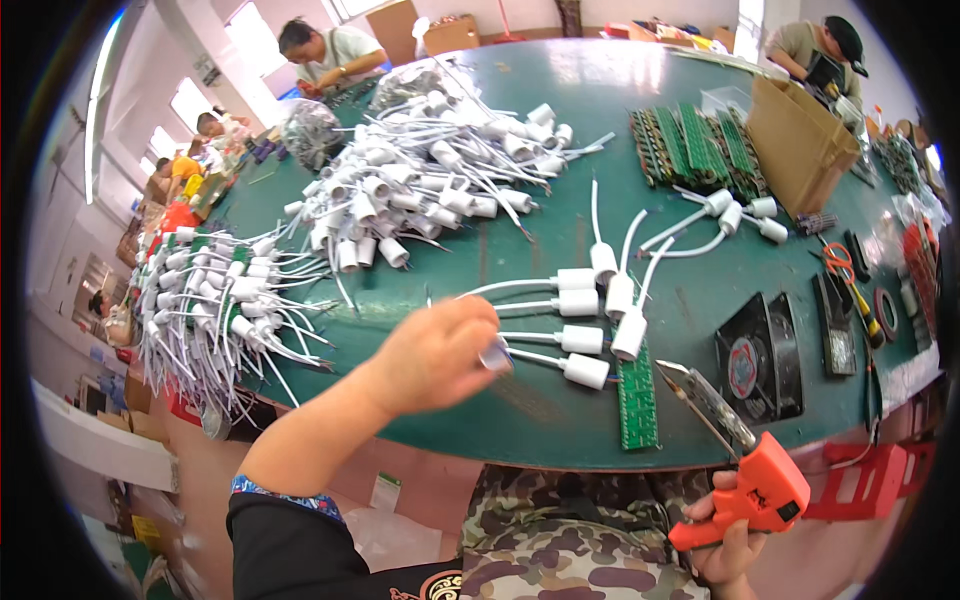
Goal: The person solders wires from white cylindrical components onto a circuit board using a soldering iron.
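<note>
My right hand point(728, 540) grips the handle of a red soldering gun point(768, 485), its tip pointing up and left over the table, just right of a green circuit board strip point(637, 412). My left hand point(440, 352) is closed, with a white cylindrical part point(494, 354) partly showing at its fingertips; the fingers hide the rest. Beside that hand, several white cylinders on white cables lie in a row, including a cabled cylinder point(586, 371) whose end meets the strip's left edge. Above the strip, another cabled cylinder point(629, 334) overlaps its upper end.
A large heap of white cabled cylinders point(420, 185) fills the far left, and a bundled stack point(215, 285) hangs at the left edge. To the right stand a black fan point(760, 358), a cardboard box point(800, 140) and stacked green boards point(695, 148). Co-workers sit across the table.
</note>
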Action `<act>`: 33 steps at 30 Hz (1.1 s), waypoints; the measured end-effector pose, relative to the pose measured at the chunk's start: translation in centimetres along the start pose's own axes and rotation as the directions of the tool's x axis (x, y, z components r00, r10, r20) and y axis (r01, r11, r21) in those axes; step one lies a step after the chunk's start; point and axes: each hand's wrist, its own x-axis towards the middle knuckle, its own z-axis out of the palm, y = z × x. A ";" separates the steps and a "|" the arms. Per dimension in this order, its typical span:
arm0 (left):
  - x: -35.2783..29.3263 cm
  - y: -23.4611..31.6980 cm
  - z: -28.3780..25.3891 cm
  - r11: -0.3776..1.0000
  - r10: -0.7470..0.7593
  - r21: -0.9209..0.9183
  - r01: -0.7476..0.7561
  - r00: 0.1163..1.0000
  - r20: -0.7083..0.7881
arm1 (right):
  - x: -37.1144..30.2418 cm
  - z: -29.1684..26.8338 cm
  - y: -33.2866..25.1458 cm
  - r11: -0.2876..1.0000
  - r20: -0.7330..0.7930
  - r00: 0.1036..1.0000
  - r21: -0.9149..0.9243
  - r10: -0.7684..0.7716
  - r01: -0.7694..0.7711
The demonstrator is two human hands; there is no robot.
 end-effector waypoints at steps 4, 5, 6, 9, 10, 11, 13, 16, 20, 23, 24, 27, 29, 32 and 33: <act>-0.1 3.0 3.6 0.994 0.083 -0.084 -0.076 0.993 0.082 | 0.6 0.8 -0.6 1.000 0.064 0.998 -0.021 0.006 -0.004; -0.1 3.2 4.3 0.995 0.069 -0.077 -0.066 0.997 0.029 | 0.4 0.5 -0.7 0.999 0.046 0.999 -0.035 0.007 -0.006; 0.0 3.4 4.7 0.996 0.054 -0.065 -0.055 0.998 -0.021 | 0.2 0.4 -0.5 0.999 0.065 0.998 -0.039 0.023 -0.021; 0.5 3.8 5.7 0.994 0.048 -0.092 -0.052 0.998 -0.048 | -0.6 -0.1 -0.5 0.997 0.049 0.997 -0.048 0.058 -0.056; 0.6 4.0 6.0 0.993 0.052 -0.100 -0.056 0.998 -0.045 | -0.6 -0.2 -0.7 0.995 0.060 0.996 -0.067 0.072 -0.068; 0.7 4.0 6.3 0.991 0.037 -0.124 -0.042 0.998 -0.048 | -0.5 -0.2 -0.8 0.993 0.070 0.994 -0.086 0.087 -0.081; 0.8 4.3 6.6 0.988 0.020 -0.152 -0.027 0.999 -0.047 | -0.2 0.1 -1.6 0.991 0.093 0.989 -0.083 0.113 -0.106; 1.0 4.2 6.6 0.985 0.018 -0.173 -0.018 1.000 -0.004 | 0.2 0.7 -2.0 0.988 0.097 0.986 -0.081 0.137 -0.129; 1.3 4.3 6.6 0.982 0.059 -0.181 -0.049 0.997 0.050 | 0.2 -0.1 -1.7 0.990 0.115 0.987 -0.104 0.110 -0.098; 1.1 4.1 6.7 0.979 0.076 -0.193 -0.066 0.996 0.045 | 0.1 0.2 -1.7 0.992 0.122 0.988 -0.083 0.100 -0.090; 1.2 4.1 6.6 0.979 0.075 -0.194 -0.064 0.996 0.048 | 0.1 0.3 -1.7 0.992 0.120 0.987 -0.082 0.103 -0.093; 1.3 4.3 6.4 0.974 0.051 -0.225 -0.025 0.993 0.108 | 0.2 0.5 -1.8 0.993 0.089 0.990 -0.046 0.112 -0.109; 1.2 4.3 6.5 0.972 0.044 -0.233 -0.018 0.994 0.103 | 0.2 0.2 -1.7 0.992 0.121 0.985 -0.051 0.122 -0.117; 1.2 4.2 6.6 0.970 0.050 -0.242 -0.023 0.993 0.107 | 0.3 0.6 -1.8 0.993 0.093 0.989 -0.051 0.111 -0.107; 1.2 4.2 6.6 0.970 0.050 -0.242 -0.022 0.993 0.108 | 0.3 0.5 -1.8 0.993 0.092 0.989 -0.051 0.113 -0.108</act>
